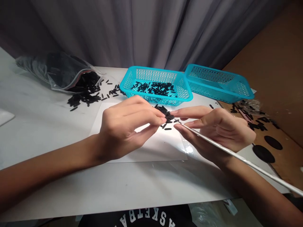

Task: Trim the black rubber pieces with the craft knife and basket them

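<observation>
Above a white sheet point(146, 148), my left hand point(132, 126) is closed in a pinch, thumb against fingertips; what it grips is too small to make out. My right hand point(213, 129) faces it, its fingers closed around the end of a thin white rod point(227, 149) that runs off to the lower right. A thin dark tip shows between the two hands. Right behind the fingertips lies a small pile of black strips point(162, 109), partly hidden by my hands.
A blue basket point(156, 100) holding black pieces stands behind my hands, with a second blue basket point(220, 94) to its right. An open plastic bag point(61, 72) spills black pieces at the left. Black ovals point(264, 153) lie on the brown surface at the right.
</observation>
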Tool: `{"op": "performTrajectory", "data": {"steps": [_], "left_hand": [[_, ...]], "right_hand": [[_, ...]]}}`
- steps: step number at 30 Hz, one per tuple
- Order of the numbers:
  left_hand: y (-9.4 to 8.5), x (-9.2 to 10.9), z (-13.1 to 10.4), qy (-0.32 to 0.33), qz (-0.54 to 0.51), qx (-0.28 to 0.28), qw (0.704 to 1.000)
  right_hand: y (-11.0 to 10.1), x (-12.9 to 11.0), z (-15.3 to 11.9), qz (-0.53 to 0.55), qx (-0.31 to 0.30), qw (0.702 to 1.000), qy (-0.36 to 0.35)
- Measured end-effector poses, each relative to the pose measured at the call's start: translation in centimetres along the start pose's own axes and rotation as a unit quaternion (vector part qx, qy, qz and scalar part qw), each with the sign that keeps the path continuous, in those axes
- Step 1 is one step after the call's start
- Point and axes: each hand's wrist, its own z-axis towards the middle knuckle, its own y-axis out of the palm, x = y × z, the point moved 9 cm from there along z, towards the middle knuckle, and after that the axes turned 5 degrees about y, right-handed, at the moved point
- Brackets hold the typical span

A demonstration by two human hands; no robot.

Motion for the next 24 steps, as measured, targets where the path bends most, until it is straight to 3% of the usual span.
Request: {"op": "performTrajectory", "data": {"steps": [8,12,15,19,24], "left_hand": [[-0.3,0.5,0.2,0.020,-0.006,0.002,1.000],[-0.2,-0.7,0.0,-0.047,-0.041,0.008,0.998],[0.0,-1.8,-0.2,-0.120,-0.073,0.023,0.990],[1.1,-3.4,-0.8,-0.236,-0.180,0.023,0.955],[2.8,-4.7,-1.8,-0.342,-0.322,-0.010,0.883]], "right_hand": [[0.1,-0.2,-0.1,-0.005,0.000,1.000,-0.008],[0.0,-0.2,0.0,-0.017,0.010,1.000,-0.013],[-0.1,-1.3,0.1,-0.043,0.016,0.997,-0.066],[0.4,-2.5,0.4,-0.070,-0.011,0.991,-0.115],[0.1,-1.5,0.1,-0.034,0.014,0.997,-0.074]]}}
